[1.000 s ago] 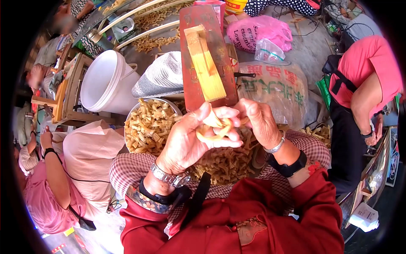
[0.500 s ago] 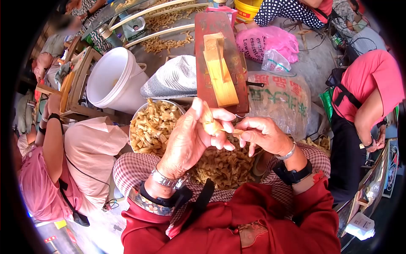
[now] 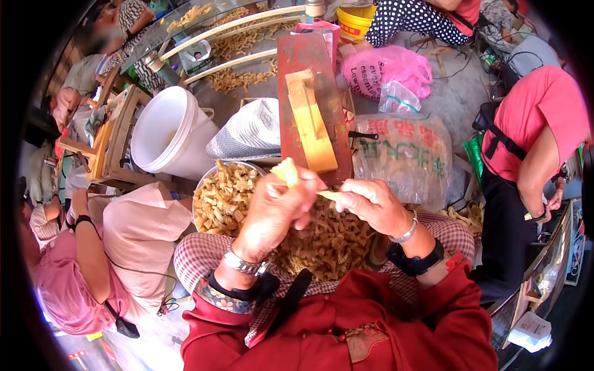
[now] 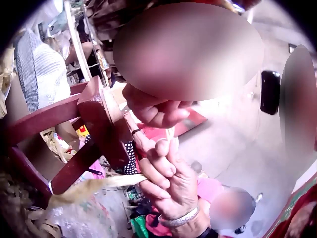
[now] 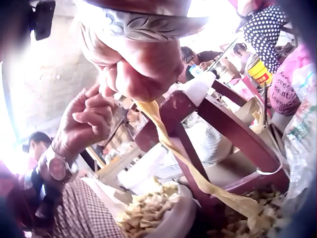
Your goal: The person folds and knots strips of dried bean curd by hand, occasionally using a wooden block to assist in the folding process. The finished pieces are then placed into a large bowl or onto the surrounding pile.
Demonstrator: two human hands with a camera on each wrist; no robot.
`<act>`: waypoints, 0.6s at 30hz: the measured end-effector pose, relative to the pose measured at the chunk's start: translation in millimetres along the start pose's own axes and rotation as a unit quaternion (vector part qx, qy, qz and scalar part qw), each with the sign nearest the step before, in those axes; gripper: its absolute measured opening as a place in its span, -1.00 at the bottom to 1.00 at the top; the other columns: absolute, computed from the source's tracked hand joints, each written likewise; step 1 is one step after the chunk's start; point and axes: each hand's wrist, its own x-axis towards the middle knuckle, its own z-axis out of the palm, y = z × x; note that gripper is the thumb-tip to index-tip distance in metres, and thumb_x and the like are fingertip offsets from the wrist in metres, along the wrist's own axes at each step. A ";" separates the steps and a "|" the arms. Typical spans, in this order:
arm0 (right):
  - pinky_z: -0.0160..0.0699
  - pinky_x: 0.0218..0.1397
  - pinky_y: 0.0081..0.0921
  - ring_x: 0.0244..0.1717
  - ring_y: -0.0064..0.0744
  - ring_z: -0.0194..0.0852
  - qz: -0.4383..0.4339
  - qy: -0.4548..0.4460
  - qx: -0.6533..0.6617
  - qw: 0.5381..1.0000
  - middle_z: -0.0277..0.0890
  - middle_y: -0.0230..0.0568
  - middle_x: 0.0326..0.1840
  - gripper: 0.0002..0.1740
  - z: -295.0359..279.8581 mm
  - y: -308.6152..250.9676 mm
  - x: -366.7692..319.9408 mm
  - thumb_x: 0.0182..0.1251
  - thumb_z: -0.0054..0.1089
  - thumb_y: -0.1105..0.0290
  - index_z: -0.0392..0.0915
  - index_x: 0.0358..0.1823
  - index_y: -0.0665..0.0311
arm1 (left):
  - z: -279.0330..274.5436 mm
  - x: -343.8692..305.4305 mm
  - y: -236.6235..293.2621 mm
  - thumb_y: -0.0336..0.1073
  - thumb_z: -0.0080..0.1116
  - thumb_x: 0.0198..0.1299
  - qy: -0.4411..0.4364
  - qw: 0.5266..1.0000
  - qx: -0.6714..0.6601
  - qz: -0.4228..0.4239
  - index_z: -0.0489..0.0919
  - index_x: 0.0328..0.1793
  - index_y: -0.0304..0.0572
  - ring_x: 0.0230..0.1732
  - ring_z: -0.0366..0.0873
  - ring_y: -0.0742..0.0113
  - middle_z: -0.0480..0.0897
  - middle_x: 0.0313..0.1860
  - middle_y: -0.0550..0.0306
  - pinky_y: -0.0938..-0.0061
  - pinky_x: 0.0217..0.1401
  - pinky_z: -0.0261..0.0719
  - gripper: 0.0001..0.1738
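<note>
My left hand (image 3: pixel 272 210) has its back turned up, and its curled fingers grip a folded pale yellow strip (image 3: pixel 286 172) that sticks out above them. Close by on its right, my right hand (image 3: pixel 374 203) pinches a narrow part of the strip between thumb and fingers. A long, limp, twisted length of strip (image 5: pixel 183 161) hangs from the right hand in the right wrist view, reaching down toward the loose pile. Both hands are over a heap of short yellow-brown strips (image 3: pixel 328 247) between the knees. A bowl (image 3: pixel 197 217) of knotted pieces (image 3: pixel 224 201) stands left of them.
Just ahead is a red wooden bench (image 3: pixel 309 55) bearing a yellow wooden block (image 3: pixel 312 133). A white bucket (image 3: pixel 167 133), a mesh sack (image 3: pixel 247 130), a clear printed bag (image 3: pixel 405 161) and a pink bag (image 3: pixel 387 71) stand around it. People sit at both sides.
The left hand has turned from palm up to back up and closed over the strip, which was looped across its fingers. The right hand keeps its pinch.
</note>
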 end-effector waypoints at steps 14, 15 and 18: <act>0.38 -0.42 -0.17 -0.42 0.05 0.46 -0.207 0.168 -0.338 0.903 0.40 -0.04 -0.52 -0.78 -61.0 -21.7 81.9 0.35 0.03 0.26 0.40 -0.38 0.26 | -13.7 74.3 49.7 -0.38 0.10 0.28 0.068 0.988 0.029 0.139 0.56 -0.21 -0.30 -0.63 0.36 0.54 0.48 -0.55 0.24 0.64 -0.61 0.37 -0.88; 0.40 -0.42 -0.18 -0.43 0.04 0.47 -0.203 0.168 -0.349 0.899 0.43 -0.05 -0.51 -0.79 -60.4 -17.2 84.2 0.35 0.03 0.27 0.39 -0.38 0.25 | -14.9 78.3 47.6 -0.38 0.10 0.27 0.077 0.986 0.038 0.143 0.56 -0.21 -0.30 -0.63 0.38 0.53 0.48 -0.55 0.24 0.64 -0.62 0.37 -0.88; 0.42 -0.42 -0.20 -0.42 0.02 0.48 -0.195 0.190 -0.370 0.888 0.44 -0.07 -0.52 -0.80 -59.2 -15.7 89.1 0.34 0.03 0.29 0.39 -0.39 0.24 | -21.2 85.8 41.4 -0.38 0.11 0.27 0.100 0.982 0.061 0.146 0.58 -0.22 -0.27 -0.63 0.42 0.53 0.50 -0.55 0.25 0.65 -0.61 0.39 -0.90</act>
